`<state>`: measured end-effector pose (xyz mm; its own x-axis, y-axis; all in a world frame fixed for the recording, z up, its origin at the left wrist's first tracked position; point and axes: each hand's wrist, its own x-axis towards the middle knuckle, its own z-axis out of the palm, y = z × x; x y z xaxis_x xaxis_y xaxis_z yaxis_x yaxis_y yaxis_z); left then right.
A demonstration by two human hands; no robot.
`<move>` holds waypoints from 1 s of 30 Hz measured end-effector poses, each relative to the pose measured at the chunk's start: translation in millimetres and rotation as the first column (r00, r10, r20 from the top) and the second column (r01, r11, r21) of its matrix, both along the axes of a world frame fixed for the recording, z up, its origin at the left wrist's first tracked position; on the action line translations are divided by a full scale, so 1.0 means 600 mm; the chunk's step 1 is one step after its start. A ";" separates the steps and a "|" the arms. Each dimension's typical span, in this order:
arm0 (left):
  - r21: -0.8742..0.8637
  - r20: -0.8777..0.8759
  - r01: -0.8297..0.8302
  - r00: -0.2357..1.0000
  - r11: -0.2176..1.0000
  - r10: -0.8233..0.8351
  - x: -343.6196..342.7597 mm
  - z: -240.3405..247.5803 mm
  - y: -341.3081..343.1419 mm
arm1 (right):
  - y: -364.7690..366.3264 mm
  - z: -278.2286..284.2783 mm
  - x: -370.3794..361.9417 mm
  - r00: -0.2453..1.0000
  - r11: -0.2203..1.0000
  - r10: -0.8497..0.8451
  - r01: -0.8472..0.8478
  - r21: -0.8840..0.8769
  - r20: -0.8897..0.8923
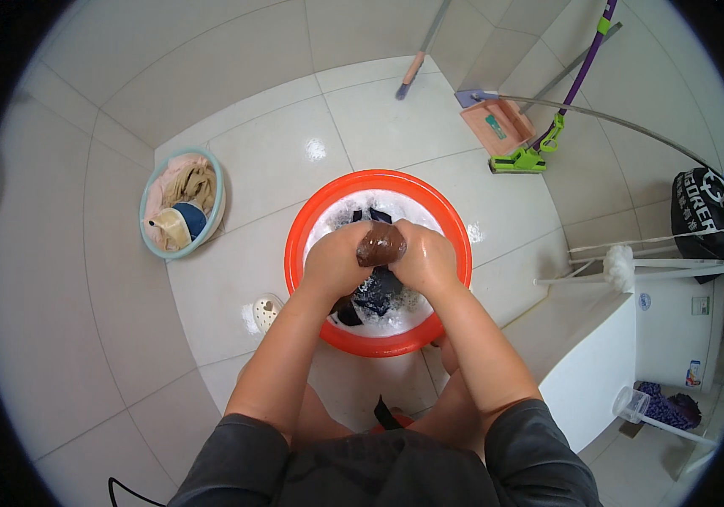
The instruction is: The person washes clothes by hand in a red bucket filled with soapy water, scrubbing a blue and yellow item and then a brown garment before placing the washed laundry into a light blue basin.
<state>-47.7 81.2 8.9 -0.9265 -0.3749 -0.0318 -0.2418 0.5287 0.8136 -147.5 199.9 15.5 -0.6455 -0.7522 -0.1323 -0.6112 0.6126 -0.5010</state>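
Both of my fists are closed over a red basin (463,279) on the floor. Between them a wet brown cloth (381,245) is bunched into a glossy bulge. My left hand (335,260) grips one side of it and my right hand (428,260) the other. The knuckles nearly meet around the cloth, and its ends are hidden in the fists. Below, dark navy clothing (376,293) lies in white, foamy water (413,317) inside the basin.
At the left stands a pale blue basin (147,230) with clothes in it. A white clog (267,313) shows beside the red basin. A pink dustpan (497,125) and green-headed mop (518,160) lean at the far right. A white cabinet (577,372) borders my right.
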 end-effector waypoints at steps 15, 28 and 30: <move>-0.144 -0.042 0.128 0.990 0.981 -0.135 0.008 0.013 -0.002 | 0.008 -0.004 -0.018 0.880 0.995 0.064 -0.023 -0.093 0.470; 0.972 0.104 -0.112 0.993 0.205 0.048 0.000 0.000 -0.005 | 0.027 0.002 -0.060 0.944 0.920 0.162 -0.039 -0.390 0.287; 0.974 0.180 -0.198 0.972 0.109 0.152 0.003 -0.008 -0.005 | 0.035 0.006 -0.075 0.891 0.912 0.076 0.120 -0.392 0.448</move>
